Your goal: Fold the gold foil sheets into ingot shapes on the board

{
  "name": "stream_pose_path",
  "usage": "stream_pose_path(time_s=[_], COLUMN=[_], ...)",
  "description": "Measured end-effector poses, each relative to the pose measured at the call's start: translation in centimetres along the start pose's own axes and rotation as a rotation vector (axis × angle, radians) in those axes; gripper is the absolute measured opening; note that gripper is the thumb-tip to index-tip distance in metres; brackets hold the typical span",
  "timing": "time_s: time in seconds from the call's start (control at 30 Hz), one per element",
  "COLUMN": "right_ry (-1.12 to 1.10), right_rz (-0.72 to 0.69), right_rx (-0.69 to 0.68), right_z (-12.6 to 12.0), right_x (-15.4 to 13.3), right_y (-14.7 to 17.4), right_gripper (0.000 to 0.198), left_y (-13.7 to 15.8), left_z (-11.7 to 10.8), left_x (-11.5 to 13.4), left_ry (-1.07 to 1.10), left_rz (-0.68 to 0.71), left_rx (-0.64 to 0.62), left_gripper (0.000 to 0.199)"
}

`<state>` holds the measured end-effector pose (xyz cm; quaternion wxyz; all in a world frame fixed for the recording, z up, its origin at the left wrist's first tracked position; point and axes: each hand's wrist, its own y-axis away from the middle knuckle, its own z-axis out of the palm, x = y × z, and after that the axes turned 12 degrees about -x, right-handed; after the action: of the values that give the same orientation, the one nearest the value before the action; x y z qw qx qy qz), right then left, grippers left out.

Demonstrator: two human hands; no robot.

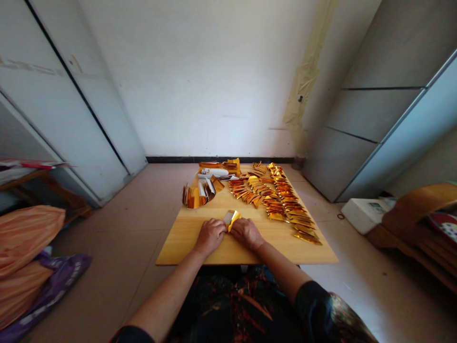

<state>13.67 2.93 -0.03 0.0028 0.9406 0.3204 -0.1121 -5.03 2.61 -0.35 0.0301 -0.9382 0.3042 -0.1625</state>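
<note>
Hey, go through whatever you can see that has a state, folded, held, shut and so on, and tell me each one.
Left hand: closed on the gold paper
Right hand: closed on the gold paper
Gold paper: partly folded, pale side partly showing
Finished-looking gold pieces: folded, overlapping in rows
Gold sheets: curled, standing on edge
Orange bag: crumpled
Wall tape: stuck on, wrinkled

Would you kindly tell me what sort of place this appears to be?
Probably a room in a home: it has a wooden table bearing folded gold pieces, curved wooden furniture at the right, and a tall grey cabinet or refrigerator.
</note>
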Motion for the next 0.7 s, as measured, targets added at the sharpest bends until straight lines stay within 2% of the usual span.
stream_pose_path(time_s=[0.13, 0.27, 0.4, 0.5, 0.6, 0.7], right_ry=[0.017, -0.042, -0.122, -0.146, -0.170, -0.228], right_rz=[0.044, -0.011, -0.086, -0.078, -0.071, -0.147], right_rx=[-0.036, -0.044, 0.010, 0.032, -0.002, -0.005], right_z=[0.3, 0.3, 0.3, 0.2, -0.1, -0.5], right_x=[0.4, 0.9, 1.4, 1.3, 1.2, 1.3], right_y=[-1.4, -1.5, -0.8, -0.7, -0.6, 0.0], right_gripper=[0.025, 0.024, 0.020, 0.021, 0.016, 0.008], left_y=[0.2, 0.9, 1.6, 1.9, 1.7, 1.5], left_z=[-0.4, -0.7, -1.1, -1.2, -1.2, -1.0], left_x=[-0.1, 0.1, 0.4, 0.5, 0.7, 0.7], left_ry=[-0.042, -0.077, -0.120, -0.138, -0.132, -0.107], left_rz=[0.019, 0.041, 0.085, 0.104, 0.078, 0.046], left_rx=[-0.035, -0.047, -0.052, -0.052, -0.047, -0.036], left_gripper=[0.021, 0.025, 0.028, 0.029, 0.025, 0.021])
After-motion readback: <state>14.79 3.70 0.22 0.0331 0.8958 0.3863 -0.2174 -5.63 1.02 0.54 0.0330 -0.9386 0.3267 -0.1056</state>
